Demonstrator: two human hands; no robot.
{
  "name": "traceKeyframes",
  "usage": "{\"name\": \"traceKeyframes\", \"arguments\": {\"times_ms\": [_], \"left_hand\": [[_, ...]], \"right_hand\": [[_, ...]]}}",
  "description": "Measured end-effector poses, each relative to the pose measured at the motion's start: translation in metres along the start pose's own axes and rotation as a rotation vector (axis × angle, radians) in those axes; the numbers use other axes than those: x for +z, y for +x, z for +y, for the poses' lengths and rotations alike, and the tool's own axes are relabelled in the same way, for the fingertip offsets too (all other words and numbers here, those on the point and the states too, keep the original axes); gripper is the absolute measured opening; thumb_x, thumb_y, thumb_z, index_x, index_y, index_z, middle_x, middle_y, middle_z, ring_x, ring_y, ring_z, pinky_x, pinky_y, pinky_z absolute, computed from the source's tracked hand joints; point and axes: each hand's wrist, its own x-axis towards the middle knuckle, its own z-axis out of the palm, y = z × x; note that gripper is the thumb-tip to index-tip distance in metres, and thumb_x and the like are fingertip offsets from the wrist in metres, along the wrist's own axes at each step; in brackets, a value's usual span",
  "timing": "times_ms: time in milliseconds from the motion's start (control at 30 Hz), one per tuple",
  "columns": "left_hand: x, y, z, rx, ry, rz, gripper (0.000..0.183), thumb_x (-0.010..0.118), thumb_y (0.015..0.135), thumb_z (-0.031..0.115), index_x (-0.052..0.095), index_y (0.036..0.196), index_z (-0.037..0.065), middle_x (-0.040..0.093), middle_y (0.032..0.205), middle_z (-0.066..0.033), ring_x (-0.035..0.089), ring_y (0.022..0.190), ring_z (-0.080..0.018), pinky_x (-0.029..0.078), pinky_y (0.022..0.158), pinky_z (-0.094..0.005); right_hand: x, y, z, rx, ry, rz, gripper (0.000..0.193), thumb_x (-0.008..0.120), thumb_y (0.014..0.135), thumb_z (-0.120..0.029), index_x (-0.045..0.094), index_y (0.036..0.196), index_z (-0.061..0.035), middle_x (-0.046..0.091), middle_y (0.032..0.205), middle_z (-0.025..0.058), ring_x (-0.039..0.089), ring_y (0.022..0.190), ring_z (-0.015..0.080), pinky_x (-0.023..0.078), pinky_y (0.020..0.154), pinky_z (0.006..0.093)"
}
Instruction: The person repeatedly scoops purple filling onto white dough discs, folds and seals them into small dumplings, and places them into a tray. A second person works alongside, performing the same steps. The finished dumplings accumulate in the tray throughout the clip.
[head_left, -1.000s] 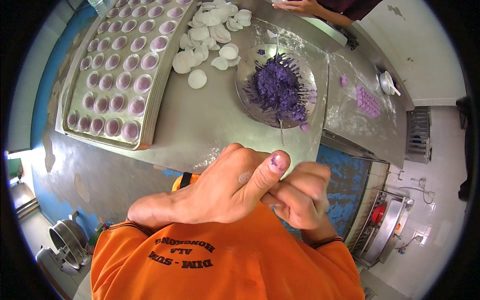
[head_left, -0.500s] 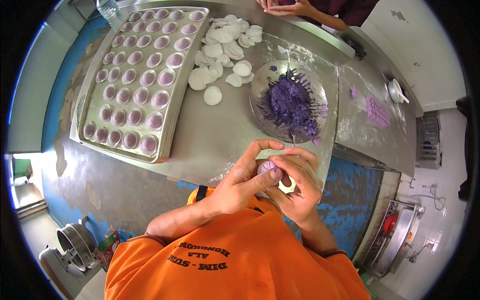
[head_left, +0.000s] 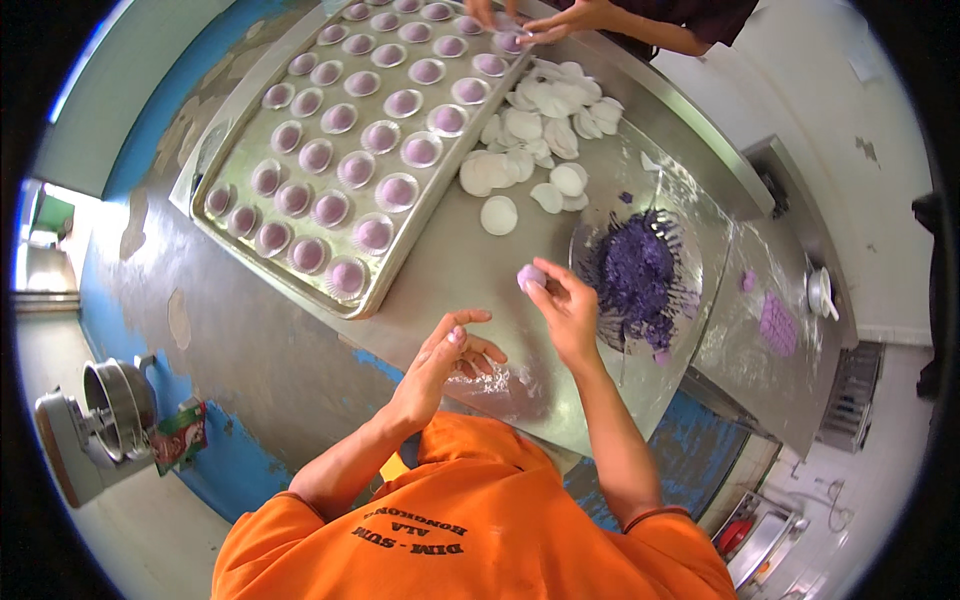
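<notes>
My right hand (head_left: 568, 305) pinches a small pale-purple bun (head_left: 531, 276) between thumb and fingertips, above the steel table left of the plate of filling. My left hand (head_left: 440, 362) is open, fingers spread, nearer to me over the table, with a small pale smear at a fingertip. Purple sticky filling (head_left: 638, 270) is heaped on a round metal plate (head_left: 578, 240). A loose pile of white paper liners (head_left: 540, 110) lies beyond my hands, one round liner (head_left: 499, 215) apart from it. To the left, a metal tray (head_left: 370, 298) holds rows of purple buns in paper cups.
A co-worker's hands (head_left: 520, 28) are at the tray's far right corner, around a bun in its cup. On the right, a floured table (head_left: 745, 330) carries portioned pink-purple dough (head_left: 778, 323) and a white bowl (head_left: 820, 293). A stand mixer (head_left: 105, 415) is at lower left.
My hands have parted; the right carries the bun up and away while the left has opened. The view has shifted leftward. A co-worker's hands now reach the tray.
</notes>
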Motion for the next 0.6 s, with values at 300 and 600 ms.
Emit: {"name": "traceKeyframes", "arguments": {"times_ms": [300, 600], "left_hand": [[-0.036, -0.057, -0.029, 0.027, -0.154, 0.319, 0.049, 0.033, 0.109, 0.042, 0.050, 0.135, 0.005, 0.071, 0.107, -0.0102, 0.060, 0.094, -0.0149, 0.044, 0.086, -0.0301], [-0.043, -0.060, -0.029, 0.099, -0.151, 0.365, 0.046, 0.034, 0.110, 0.040, 0.054, 0.131, 0.004, 0.071, 0.105, -0.0082, 0.062, 0.094, -0.0146, 0.046, 0.086, -0.0297]], "right_hand": [[0.035, 0.128, 0.065, -0.481, -0.862, -0.190, 0.031, 0.070, 0.084, -0.003, 0.070, 0.115, 0.0024, 0.068, 0.113, 0.0219, 0.065, 0.101, 0.0413, 0.053, 0.087, 0.0455], [0.038, 0.132, 0.045, -0.088, -0.490, -0.206, 0.038, 0.073, 0.086, -0.001, 0.067, 0.123, 0.0054, 0.073, 0.110, 0.0187, 0.070, 0.095, 0.0281, 0.055, 0.087, 0.0329]]}}
